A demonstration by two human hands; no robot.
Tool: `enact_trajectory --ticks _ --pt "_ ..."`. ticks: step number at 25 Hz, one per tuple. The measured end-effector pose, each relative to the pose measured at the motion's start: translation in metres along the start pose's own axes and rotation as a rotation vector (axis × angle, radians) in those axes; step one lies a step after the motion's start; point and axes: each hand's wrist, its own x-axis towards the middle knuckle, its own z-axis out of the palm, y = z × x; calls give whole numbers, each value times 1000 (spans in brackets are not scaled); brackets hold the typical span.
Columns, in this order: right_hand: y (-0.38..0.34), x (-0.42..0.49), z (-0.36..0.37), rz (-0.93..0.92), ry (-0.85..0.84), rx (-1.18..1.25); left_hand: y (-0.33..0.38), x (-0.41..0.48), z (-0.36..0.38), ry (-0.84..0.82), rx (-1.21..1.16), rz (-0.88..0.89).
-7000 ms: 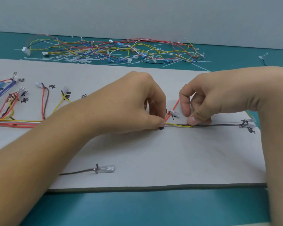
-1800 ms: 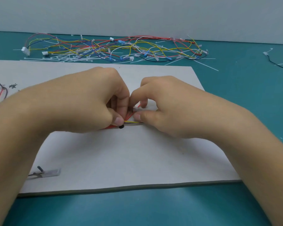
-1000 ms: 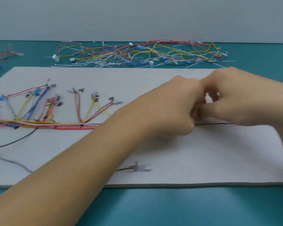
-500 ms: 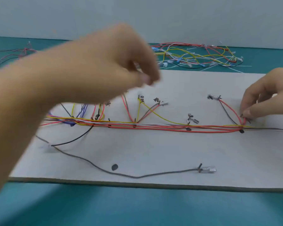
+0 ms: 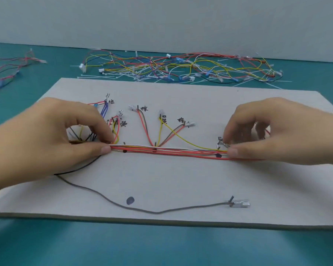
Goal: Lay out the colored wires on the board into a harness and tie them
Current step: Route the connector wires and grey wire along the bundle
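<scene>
A white board (image 5: pixel 181 181) lies on the teal table. A trunk of red, white and yellow wires (image 5: pixel 171 150) runs across its middle, with branches fanning up to labelled pegs and small connectors. My left hand (image 5: pixel 65 135) pinches the trunk at its left part between thumb and fingers. My right hand (image 5: pixel 273 131) pinches it at the right part, beside a small metal terminal (image 5: pixel 224 144). A loose grey wire (image 5: pixel 142 209) curves along the board's near side and ends in a clear connector (image 5: pixel 239 203).
A heap of spare colored wires and white cable ties (image 5: pixel 181 70) lies on the table behind the board. Another small wire bundle (image 5: pixel 10 70) sits at the far left. A black dot (image 5: pixel 130 200) marks the board near the grey wire.
My left hand came down from the air onto the trunk's left part. My right hand slid left along the trunk. The view shifted left between the earlier frames.
</scene>
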Motion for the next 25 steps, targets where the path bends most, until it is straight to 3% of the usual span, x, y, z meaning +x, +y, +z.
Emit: enact_trajectory --ticks 8,18,20,25 --pt "-1 9 17 -129 11 121 29 5 10 133 18 1" --pt "9 6 9 -112 -19 87 61 13 20 173 39 -13" --pt "15 5 2 -70 -35 89 76 24 21 125 34 11" --pt "14 7 7 -88 5 140 91 57 -4 -186 36 -102"
